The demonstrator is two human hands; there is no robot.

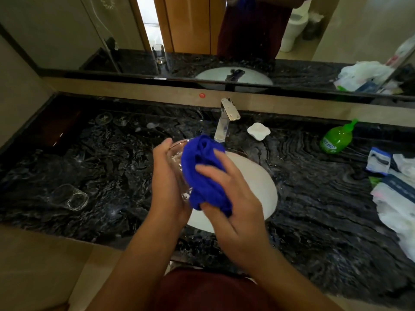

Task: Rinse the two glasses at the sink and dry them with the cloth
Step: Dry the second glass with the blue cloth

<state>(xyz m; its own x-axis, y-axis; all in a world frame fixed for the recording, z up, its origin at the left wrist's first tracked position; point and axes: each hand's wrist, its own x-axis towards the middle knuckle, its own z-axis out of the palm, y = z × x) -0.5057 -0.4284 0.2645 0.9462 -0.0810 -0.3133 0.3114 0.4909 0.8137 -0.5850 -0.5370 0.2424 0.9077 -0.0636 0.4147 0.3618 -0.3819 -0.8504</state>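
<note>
Hands meet above the white oval sink [258, 176]. The left hand [167, 182] curls round a clear, smooth glass [177, 162], tilted on its side. The right hand [233, 198] grips a bunched, fuzzy blue cloth [203, 173], pressing it against the glass. A second clear glass [71, 197] stands far left on the dark veined marble counter [314, 198].

Clear glass [177, 162] tilted in left hand [167, 182], blue cloth [205, 173] bunched against it under right hand [229, 198]; second glass [71, 197] upright, far left of hands.
</note>
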